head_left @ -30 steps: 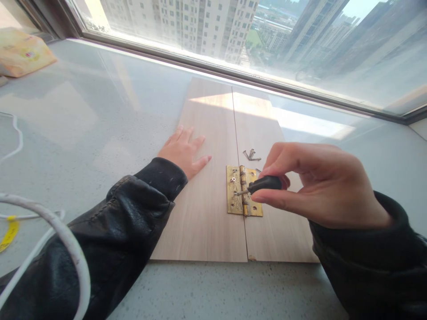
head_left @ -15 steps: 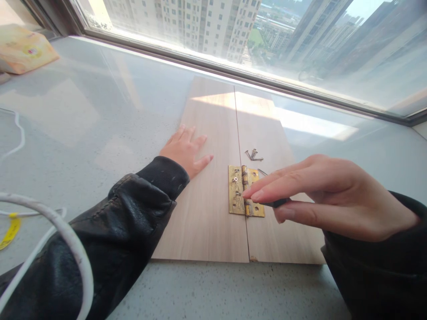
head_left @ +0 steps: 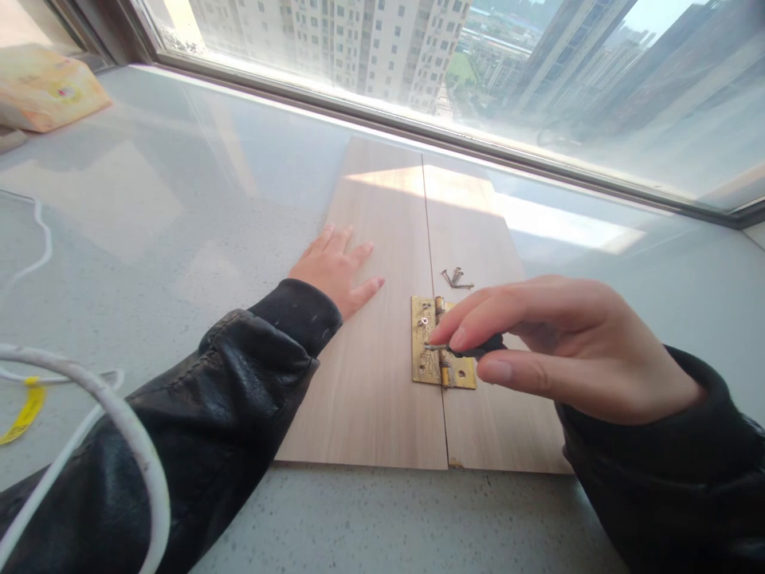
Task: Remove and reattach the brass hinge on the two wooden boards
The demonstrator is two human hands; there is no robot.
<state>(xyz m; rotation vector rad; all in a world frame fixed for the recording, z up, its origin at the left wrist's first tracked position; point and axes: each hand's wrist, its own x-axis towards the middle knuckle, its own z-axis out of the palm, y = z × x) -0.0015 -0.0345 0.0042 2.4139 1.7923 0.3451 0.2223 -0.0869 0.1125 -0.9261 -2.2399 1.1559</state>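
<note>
My left hand point(head_left: 335, 271) lies flat with its fingers spread on the left pale wooden board point(head_left: 370, 406). A brass hinge point(head_left: 419, 368) straddles the seam between this board and the right board point(head_left: 502, 438). One cross-head screw point(head_left: 424, 320) sits in the hinge's left leaf. Over the hinge, my right hand point(head_left: 567, 343) pinches a small screwdriver point(head_left: 488, 347) with a dark handle. Its thin metal shaft points left, the tip at the left leaf near a middle hole. My fingers hide much of the right leaf.
Several loose screws point(head_left: 457, 279) lie on the right board above the hinge. White cables point(head_left: 135, 430) loop at the lower left, one with a yellow tag point(head_left: 27, 410). A tissue pack point(head_left: 51, 88) sits at the far left, and a window frame point(head_left: 382, 119) borders the speckled counter point(head_left: 239, 231).
My right hand has shifted slightly left and tilted, so the screwdriver's shaft now shows across the hinge. My left hand stays in place on the board.
</note>
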